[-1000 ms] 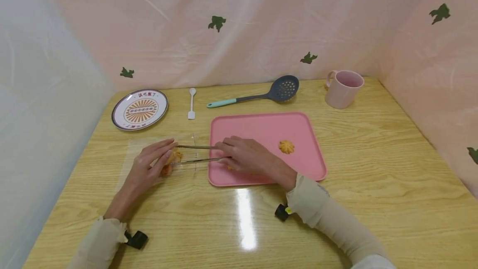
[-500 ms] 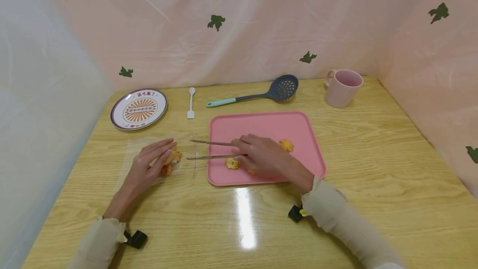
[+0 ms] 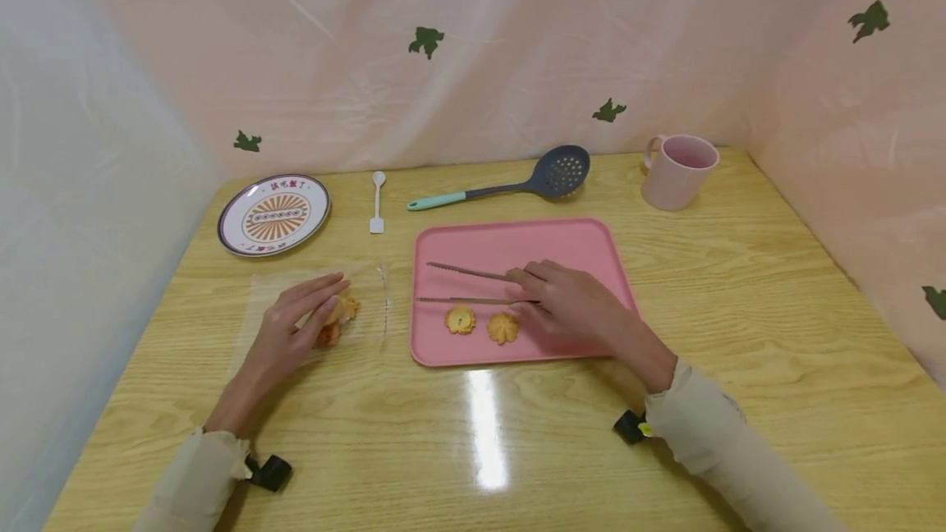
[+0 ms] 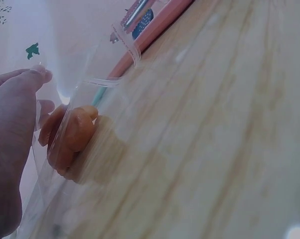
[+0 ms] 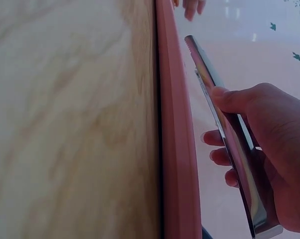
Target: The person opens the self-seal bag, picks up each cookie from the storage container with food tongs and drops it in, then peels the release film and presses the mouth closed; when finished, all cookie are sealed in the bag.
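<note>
Tongs [image 5: 237, 154] of shiny metal are in my right hand [image 3: 565, 302], above the pink tray [image 3: 488, 240]. I pinch them with the thumb on one side and the curled fingers on the other. Their two arms stand apart, and the toothed tips point to my left, over the left part of the tray. Near the lower arm, on the tray, lies a round cookie [image 3: 461, 320], and just beside it, closer to my right hand, a flower-shaped cookie [image 3: 503, 328].

My left hand [image 3: 291, 323] is on the clear bag [image 3: 373, 294], which lies to the left of the tray with its mouth turned toward it. There the fingers look nearly straight, with the thumb somewhat apart; whether they pinch the film, I cannot tell. Under this hand, inside the bag, are the bagged cookies [image 4: 73, 134], partly hidden in the head view.

Behind these, along the back of the wooden worktop [image 3: 414, 433], I see from left to right the patterned plate [image 3: 275, 216], a small white spoon [image 3: 377, 202], a dark slotted spoon [image 3: 510, 187] with mint handle, and the pink mug [image 3: 671, 179]. A pale pink curtain [image 3: 488, 64] with green leaf shapes hangs behind them.
</note>
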`<state>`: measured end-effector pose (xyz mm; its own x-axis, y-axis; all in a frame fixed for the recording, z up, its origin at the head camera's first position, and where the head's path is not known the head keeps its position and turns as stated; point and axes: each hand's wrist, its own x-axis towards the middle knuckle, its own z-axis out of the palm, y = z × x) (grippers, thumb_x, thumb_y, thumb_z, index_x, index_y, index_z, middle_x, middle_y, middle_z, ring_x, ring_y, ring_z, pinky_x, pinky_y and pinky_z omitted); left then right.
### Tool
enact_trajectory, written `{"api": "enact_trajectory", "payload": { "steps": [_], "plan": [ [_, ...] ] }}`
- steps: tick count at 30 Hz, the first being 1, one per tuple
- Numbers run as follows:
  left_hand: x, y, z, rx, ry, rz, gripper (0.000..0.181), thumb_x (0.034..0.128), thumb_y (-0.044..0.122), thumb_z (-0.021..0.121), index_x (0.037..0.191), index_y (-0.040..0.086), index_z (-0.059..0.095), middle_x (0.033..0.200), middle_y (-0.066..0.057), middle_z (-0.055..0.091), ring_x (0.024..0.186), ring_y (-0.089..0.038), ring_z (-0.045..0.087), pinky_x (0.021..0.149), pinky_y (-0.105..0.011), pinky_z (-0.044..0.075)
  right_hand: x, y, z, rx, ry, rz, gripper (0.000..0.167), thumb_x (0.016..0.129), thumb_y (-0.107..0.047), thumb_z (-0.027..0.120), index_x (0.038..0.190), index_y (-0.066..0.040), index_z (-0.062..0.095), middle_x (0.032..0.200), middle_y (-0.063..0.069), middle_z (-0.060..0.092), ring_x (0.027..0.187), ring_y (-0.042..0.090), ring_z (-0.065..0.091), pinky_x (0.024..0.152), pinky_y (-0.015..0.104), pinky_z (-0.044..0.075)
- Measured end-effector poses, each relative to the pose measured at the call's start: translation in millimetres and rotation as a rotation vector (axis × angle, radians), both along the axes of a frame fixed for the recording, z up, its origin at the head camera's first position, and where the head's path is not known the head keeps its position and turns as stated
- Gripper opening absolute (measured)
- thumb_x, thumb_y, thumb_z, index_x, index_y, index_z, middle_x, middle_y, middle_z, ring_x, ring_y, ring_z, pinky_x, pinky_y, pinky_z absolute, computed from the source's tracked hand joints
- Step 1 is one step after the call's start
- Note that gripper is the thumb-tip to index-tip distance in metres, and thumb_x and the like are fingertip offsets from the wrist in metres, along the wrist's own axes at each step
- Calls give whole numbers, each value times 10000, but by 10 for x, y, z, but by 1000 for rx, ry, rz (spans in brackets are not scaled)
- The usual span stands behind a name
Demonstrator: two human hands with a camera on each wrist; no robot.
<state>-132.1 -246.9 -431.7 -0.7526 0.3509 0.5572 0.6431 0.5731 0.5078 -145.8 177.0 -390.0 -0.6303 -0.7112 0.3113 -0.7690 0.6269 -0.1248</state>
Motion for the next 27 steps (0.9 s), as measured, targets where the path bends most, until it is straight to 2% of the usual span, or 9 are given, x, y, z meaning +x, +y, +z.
{"api": "enact_trajectory", "payload": {
  "steps": [8,13,17,22,27],
  "plan": [
    [-12,-6,-9,5,18,-14,401,919,-135,671,1303,-24,696,1373,-187,647,1255,-423,583,1145,-202,296,47,216,-14,-15,-22,-51,407,954,-172,761,1300,14,656,1138,169,687,1027,328,660,848,475,566],
    [-16,-3,-10,10,26,-18,389,927,-116,674,1302,-16,700,1367,-181,653,1250,-410,589,1141,-203,304,65,329,-41,-52,-19,-59,406,948,-192,772,1285,4,659,1066,134,686,952,299,657,804,457,563],
    [-23,-4,-10,24,58,-32,358,937,-83,687,1285,-3,715,1336,-197,667,1245,-369,606,1131,-223,333,83,407,-54,-71,-35,-77,387,947,-174,769,1283,-18,654,1036,113,677,928,280,650,763,458,565],
    [-28,-8,-21,33,85,-49,325,964,-33,685,1285,11,721,1321,-203,673,1256,-310,613,1126,-237,348,114,508,-57,-62,-53,-103,370,945,-150,767,1273,-21,655,1033,114,675,909,266,643,735,463,570],
    [-35,-18,-33,30,87,-53,328,963,-38,684,1287,5,718,1322,-207,672,1258,-303,613,1125,-231,348,174,633,-48,-67,-50,-127,378,927,-135,781,1262,-7,661,1057,128,675,903,270,637,736,471,572]
  ]
}}
